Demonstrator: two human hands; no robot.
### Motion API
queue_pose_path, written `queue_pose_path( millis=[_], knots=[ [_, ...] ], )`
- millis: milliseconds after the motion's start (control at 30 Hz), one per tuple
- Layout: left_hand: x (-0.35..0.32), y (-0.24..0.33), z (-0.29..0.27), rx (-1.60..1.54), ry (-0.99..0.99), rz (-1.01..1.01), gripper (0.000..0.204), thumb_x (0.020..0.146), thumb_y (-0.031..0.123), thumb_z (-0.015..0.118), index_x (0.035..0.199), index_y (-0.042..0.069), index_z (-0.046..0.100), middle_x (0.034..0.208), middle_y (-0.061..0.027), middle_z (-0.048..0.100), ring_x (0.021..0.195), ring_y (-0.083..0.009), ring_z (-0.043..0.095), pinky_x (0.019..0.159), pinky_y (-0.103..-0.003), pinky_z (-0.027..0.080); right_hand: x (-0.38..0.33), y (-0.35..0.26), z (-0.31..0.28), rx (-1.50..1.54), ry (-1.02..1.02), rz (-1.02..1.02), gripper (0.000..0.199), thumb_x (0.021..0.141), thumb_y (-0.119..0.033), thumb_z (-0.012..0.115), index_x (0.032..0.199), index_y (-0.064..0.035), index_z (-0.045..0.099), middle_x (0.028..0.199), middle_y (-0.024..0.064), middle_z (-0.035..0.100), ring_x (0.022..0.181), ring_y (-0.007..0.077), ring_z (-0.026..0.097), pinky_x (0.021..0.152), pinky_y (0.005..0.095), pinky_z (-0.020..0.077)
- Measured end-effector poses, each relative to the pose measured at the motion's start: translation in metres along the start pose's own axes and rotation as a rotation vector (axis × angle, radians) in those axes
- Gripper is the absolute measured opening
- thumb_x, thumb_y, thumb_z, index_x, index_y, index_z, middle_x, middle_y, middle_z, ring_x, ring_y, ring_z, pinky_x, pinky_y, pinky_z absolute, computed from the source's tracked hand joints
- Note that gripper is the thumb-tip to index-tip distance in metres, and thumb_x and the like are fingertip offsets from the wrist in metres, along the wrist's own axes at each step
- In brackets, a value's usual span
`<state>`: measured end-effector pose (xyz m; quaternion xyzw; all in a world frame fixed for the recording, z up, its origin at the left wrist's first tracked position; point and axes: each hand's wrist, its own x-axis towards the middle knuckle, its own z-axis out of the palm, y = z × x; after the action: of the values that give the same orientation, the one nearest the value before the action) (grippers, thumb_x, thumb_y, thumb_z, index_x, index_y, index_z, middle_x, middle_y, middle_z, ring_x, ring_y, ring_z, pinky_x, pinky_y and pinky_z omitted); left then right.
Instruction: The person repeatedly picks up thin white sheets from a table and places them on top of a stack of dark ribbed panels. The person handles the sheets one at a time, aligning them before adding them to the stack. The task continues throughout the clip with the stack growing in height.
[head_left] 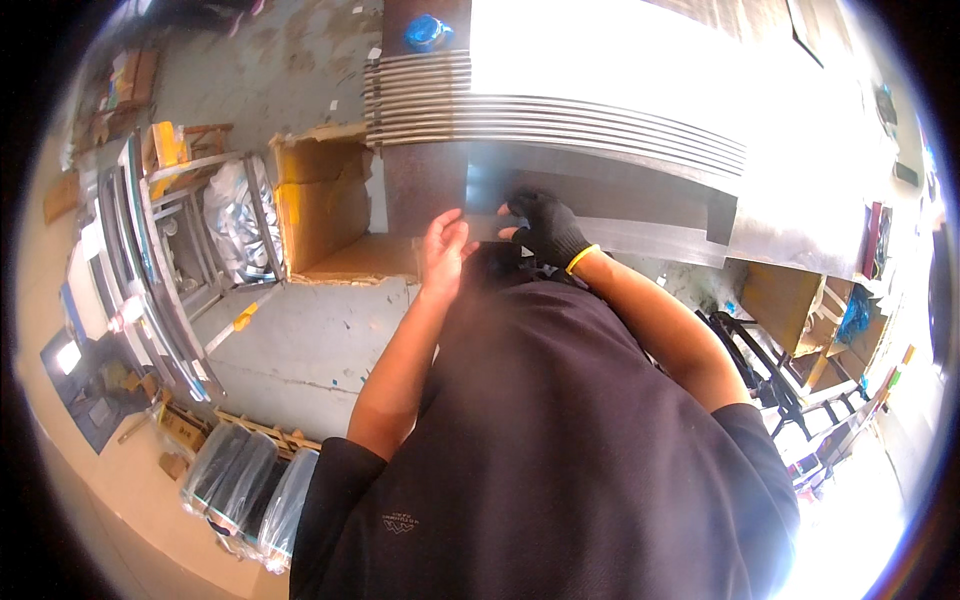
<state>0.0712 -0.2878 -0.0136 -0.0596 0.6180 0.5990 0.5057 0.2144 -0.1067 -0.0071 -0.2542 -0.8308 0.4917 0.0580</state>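
My left hand (pixel 445 250), bare, is raised in front of my body at the near edge of the workbench (pixel 425 185). Its fingers are spread apart and nothing shows in them. Close to its right is my right hand (pixel 545 228), in a black glove with a yellow cuff and bare fingertips. Thumb and finger stand apart there, pointing toward the left hand, with no held thing visible. Beyond both hands lies a row of long, thin silver metal strips (pixel 420 100), side by side on the bench.
An open cardboard box (pixel 325 205) stands left of the bench. On the bench's far part is a blue plastic bundle (pixel 428 33). Racked frames (pixel 165 270) and plastic-wrapped rolls (pixel 235 480) stand farther left. At right are another cardboard box (pixel 785 305) and a black metal frame (pixel 760 365).
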Motion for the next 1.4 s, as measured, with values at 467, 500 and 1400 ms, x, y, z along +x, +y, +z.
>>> queue_pose_path(
  millis=[467,500,1400],
  knots=[
    [-0.002,0.001,-0.006,-0.065,-0.227,0.060,0.065,0.093,-0.010,0.057,0.153,0.006,0.036,0.140,-0.0171,0.056,0.121,-0.0205,0.059,0.103,-0.033,0.050,0.006,0.005,0.001,-0.214,-0.090,-0.147,0.052,0.072,-0.038,0.084,0.111,-0.0073,0.069,0.115,0.0152,0.067,0.108,0.0377,0.063,0.094,0.0455,0.0496],
    [-0.002,0.002,-0.006,-0.069,-0.230,0.057,0.066,0.093,-0.010,0.057,0.153,0.006,0.035,0.140,-0.0172,0.056,0.121,-0.0207,0.059,0.102,-0.033,0.050,0.008,0.002,-0.001,-0.221,-0.100,-0.151,0.052,0.072,-0.038,0.084,0.111,-0.0071,0.069,0.115,0.0151,0.067,0.108,0.0376,0.063,0.094,0.0455,0.0495],
    [-0.011,-0.005,0.007,-0.198,-0.136,-0.023,0.061,0.093,-0.007,0.054,0.150,0.004,0.036,0.137,-0.0165,0.059,0.114,-0.0228,0.063,0.094,-0.033,0.053,0.014,-0.024,-0.016,-0.377,-0.227,-0.294,0.046,0.075,-0.040,0.079,0.106,-0.0078,0.070,0.109,0.0127,0.069,0.104,0.0349,0.064,0.094,0.0470,0.0486]
  ],
)
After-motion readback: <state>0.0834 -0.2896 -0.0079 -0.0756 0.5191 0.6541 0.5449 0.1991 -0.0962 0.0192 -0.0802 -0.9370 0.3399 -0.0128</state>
